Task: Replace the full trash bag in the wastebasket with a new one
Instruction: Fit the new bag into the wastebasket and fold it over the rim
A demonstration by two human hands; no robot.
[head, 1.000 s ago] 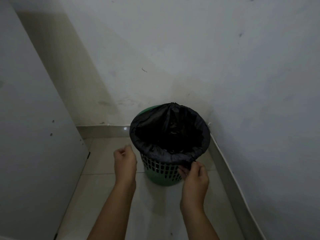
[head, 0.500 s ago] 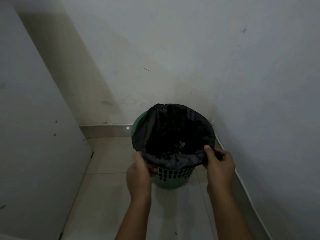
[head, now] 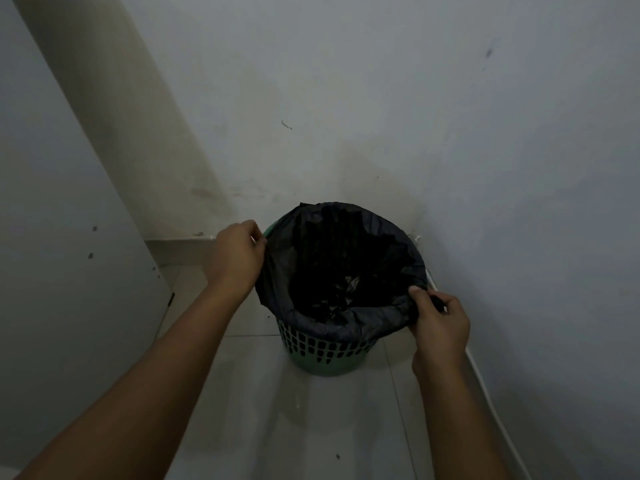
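Floor [head: 311, 427] here is pale glossy tile, grout lines showing, kinda dim lighting. The only thing standing right on it is the green wastebasket [head: 323, 355], upright, with a slotted wall and solid base, tucked into the corner where the two walls meet. A low skirting strip [head: 180, 249] meets the floor behind and left of the wastebasket, another runs along its right. A couple of small dark specks [head: 337, 456] sit on the tile nearer the camera than the wastebasket.

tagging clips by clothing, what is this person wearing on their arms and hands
Nothing shows on either. The left hand and right hand are bare, with no gloves, rings, watch or bracelet in view. Both forearms are uncovered to the frame edge; no sleeve appears.
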